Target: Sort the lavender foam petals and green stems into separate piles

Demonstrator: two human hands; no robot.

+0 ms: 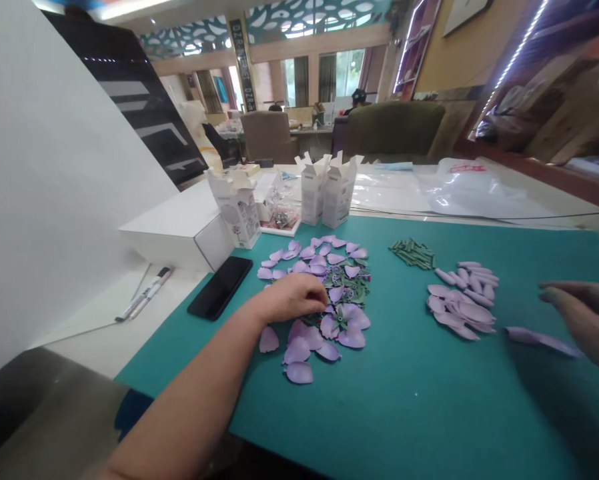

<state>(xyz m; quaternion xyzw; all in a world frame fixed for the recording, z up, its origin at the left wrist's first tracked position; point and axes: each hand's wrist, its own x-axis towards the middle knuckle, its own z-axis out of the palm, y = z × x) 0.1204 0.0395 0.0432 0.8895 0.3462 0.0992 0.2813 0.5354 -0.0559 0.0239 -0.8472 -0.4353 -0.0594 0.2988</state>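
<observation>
My left hand [285, 298] lies curled on a heap of lilac foam petals [329, 327], with its fingertips hidden among them. I cannot tell whether it pinches anything. Green leaves and a part-made flower [343, 319] sit in the heap. My right hand [584, 313] hovers at the right edge with its fingers apart and empty, just above a long lilac petal strip [542, 341]. Further left are a smaller petal pile [457, 312], rolled lilac pieces [472, 283] and a bundle of green stems [413, 253], all on a teal cutting mat [404, 413].
A black phone [220, 288] and white-and-grey pens [144, 293] lie left of the mat. White cartons [327, 190] and a white box [179, 230] stand at the back edge. A clear plastic bag [479, 190] lies behind the mat, and a large white board [54, 180] rises at the left.
</observation>
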